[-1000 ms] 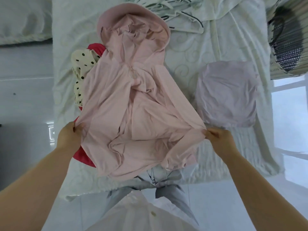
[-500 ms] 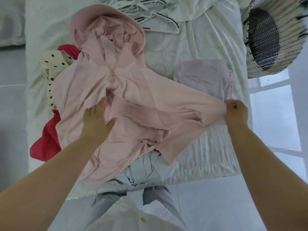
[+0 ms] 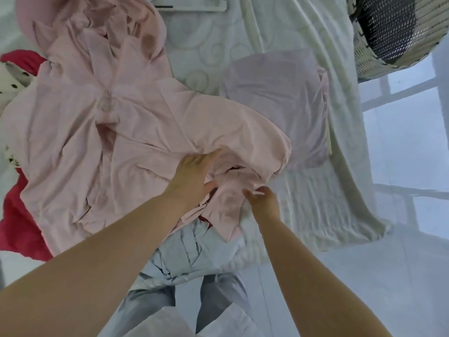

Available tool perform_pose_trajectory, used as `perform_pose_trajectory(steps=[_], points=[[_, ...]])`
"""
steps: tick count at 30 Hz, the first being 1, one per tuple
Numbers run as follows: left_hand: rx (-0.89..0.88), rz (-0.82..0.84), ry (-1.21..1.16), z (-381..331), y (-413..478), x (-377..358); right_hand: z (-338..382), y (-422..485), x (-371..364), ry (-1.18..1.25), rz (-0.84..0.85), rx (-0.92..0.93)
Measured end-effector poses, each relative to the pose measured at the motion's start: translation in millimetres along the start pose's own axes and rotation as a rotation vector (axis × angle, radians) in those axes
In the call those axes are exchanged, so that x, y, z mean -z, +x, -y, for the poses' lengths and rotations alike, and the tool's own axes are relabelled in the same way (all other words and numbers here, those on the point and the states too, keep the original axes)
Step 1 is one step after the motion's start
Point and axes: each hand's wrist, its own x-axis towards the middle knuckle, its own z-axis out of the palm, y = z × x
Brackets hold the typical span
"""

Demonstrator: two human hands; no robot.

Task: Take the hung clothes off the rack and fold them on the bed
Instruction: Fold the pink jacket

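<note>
While the left hand (image 3: 194, 176) lies flat, fingers straight, on the one pink hoodie (image 3: 109, 142) spread on the bed (image 3: 315, 190), the right hand (image 3: 263, 200) sits just beside it at the crumpled hem; whether it pinches cannot be told. Beyond the right hand lies one folded lilac garment (image 3: 274, 93); left of the left hand, one red garment (image 3: 14, 227) and one dotted cloth (image 3: 9, 81); between the forearms, one grey-blue garment (image 3: 192, 251)

a bed (image 3: 313, 205) fills most of the view, covered by a pale sheet (image 3: 209, 45) with a faint swirl pattern that hangs wrinkled over its near edge. the floor (image 3: 352, 293) is pale, glossy tile with thin joints, and mirrors a bright window frame (image 3: 403, 98) at right. a woven basket (image 3: 364, 64) stands just beside the bed, top right.
</note>
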Motion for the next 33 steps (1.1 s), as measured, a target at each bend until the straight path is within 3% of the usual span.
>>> perform_pose_trajectory(steps=[3,7,12,16,20,24,30,33], points=[[-0.024,-0.014,-0.051,-8.8,3.7,-9.0,5.2,4.3,6.1,0.366,-0.061,0.003],[-0.089,-0.114,-0.031,-26.7,20.8,-0.8,7.8,-13.2,44.3,0.648,0.043,0.042],[-0.171,-0.174,0.068,-50.0,78.0,16.1,5.4,-36.3,122.2,0.366,-0.108,0.241],[-0.106,-0.069,0.220,-76.5,122.4,16.2,1.3,-39.7,202.6,0.171,-0.005,0.348],[-0.037,0.035,0.437,-93.0,145.2,11.8,-9.0,-21.3,249.6,-0.231,0.081,0.320],[-0.069,0.045,0.406,-91.2,154.9,9.9,-24.9,5.3,269.4,-0.514,0.111,0.196],[0.046,-0.243,0.072,-83.2,165.5,35.0,-43.6,19.9,290.4,-0.527,0.119,0.128],[0.041,-0.268,0.104,-82.4,170.4,40.1,-49.9,28.3,289.0,-0.483,0.137,0.119]])
